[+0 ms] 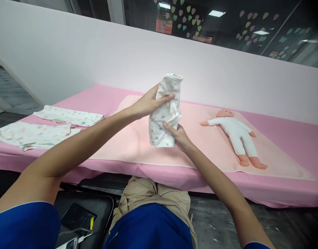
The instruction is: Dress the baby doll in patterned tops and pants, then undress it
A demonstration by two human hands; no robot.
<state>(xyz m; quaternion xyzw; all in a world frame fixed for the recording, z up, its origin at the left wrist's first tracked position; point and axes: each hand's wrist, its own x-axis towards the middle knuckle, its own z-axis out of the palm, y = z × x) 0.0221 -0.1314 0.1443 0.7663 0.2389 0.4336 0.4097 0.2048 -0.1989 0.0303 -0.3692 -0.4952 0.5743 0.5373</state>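
Two hands hold one small printed baby garment (164,112) upright above the peach towel (138,145) that lies over the pink counter (291,138). The left hand (148,103) is clasped around the upper part of the garment, thumb on the near side and fingers wrapped behind the cloth just below its open, ribbed top edge. The right hand (180,136) pinches the lower right corner of the garment, thumb pressing a folded flap against the fingers. The garment is bunched into a narrow roll, white with small pastel motifs, and its lower hem hangs just above the towel, between the two hands.

To the right, a baby doll (235,133) in a white suit lies on its back on the same towel, well apart from the hands, head toward the wall. At the far left of the counter two more printed garments (44,128) lie spread flat. Below the counter edge a dark phone (77,217) rests on a black surface beside the person's knee
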